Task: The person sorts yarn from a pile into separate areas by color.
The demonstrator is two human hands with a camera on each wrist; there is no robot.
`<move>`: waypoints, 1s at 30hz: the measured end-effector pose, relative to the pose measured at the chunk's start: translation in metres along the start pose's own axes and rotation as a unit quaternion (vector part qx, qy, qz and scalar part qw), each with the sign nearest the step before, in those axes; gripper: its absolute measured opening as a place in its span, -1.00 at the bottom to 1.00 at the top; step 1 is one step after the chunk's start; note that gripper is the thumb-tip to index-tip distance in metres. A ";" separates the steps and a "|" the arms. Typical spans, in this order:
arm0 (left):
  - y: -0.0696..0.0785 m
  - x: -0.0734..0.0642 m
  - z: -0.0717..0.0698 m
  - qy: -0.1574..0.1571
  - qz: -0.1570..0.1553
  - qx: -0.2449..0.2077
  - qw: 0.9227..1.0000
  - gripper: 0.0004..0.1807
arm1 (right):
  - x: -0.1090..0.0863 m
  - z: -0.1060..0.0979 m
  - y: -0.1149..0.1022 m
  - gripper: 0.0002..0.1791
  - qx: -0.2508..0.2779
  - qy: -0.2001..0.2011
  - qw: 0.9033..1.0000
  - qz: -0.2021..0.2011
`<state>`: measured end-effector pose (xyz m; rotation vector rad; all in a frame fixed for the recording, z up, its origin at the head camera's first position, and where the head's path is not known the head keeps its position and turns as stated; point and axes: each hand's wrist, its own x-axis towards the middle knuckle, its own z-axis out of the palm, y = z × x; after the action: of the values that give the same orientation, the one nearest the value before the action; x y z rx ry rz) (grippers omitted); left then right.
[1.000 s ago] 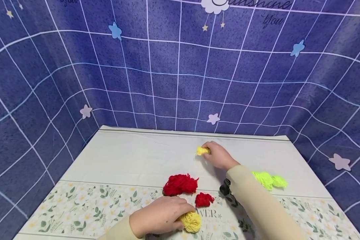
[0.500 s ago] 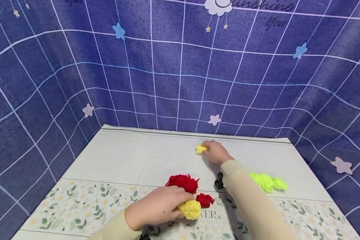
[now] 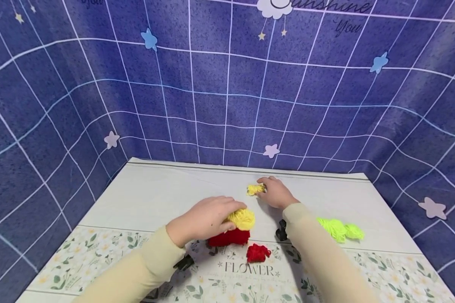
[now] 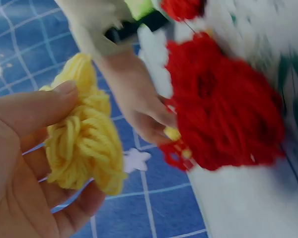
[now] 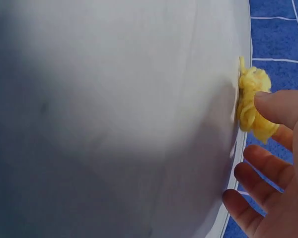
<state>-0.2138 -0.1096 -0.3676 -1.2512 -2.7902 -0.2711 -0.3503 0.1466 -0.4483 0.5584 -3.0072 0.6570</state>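
A bundle of yellow yarn (image 3: 242,219) is in my left hand (image 3: 208,221), which holds it just over the larger red yarn bundle (image 3: 229,238). The left wrist view shows the thumb pressed on the yellow yarn (image 4: 84,134) and the fingers curled behind it. Farther back on the table, my right hand (image 3: 277,192) is at a smaller yellow yarn bundle (image 3: 255,190). In the right wrist view the thumb lies across this small yarn bundle (image 5: 256,101) with the index finger behind it, and the other fingers are spread apart.
A small red yarn bundle (image 3: 258,253) lies in front of the larger one, near the printed lettering. Bright green yarn (image 3: 339,229) lies right of the right forearm. A blue gridded curtain (image 3: 227,92) surrounds the white and floral table cover (image 3: 155,189).
My left hand has carried its yellow yarn away from me, from near the front of the table to over the large red bundle. The right hand stays at the small yellow yarn, its fingers slightly looser.
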 end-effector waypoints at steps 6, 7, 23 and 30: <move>-0.026 0.029 0.008 0.000 -0.041 0.021 0.999 -0.41 | -0.003 -0.003 0.008 -0.47 -0.001 0.002 1.000 0.006; -0.030 0.034 0.011 -0.001 -0.048 0.024 0.999 -0.41 | -0.003 -0.003 0.009 -0.47 -0.003 0.003 1.000 0.005; -0.082 0.088 0.056 -0.012 -0.116 0.023 0.993 -0.47 | -0.011 -0.007 0.012 -0.51 0.019 0.008 1.000 -0.006; -0.093 0.099 0.065 -0.019 -0.139 0.044 0.989 -0.49 | -0.010 -0.003 0.010 -0.52 0.044 0.008 0.999 -0.012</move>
<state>-0.3490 -0.0854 -0.4297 -0.8553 -2.9704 -0.1390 -0.3449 0.1597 -0.4510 0.5887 -2.9633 0.7925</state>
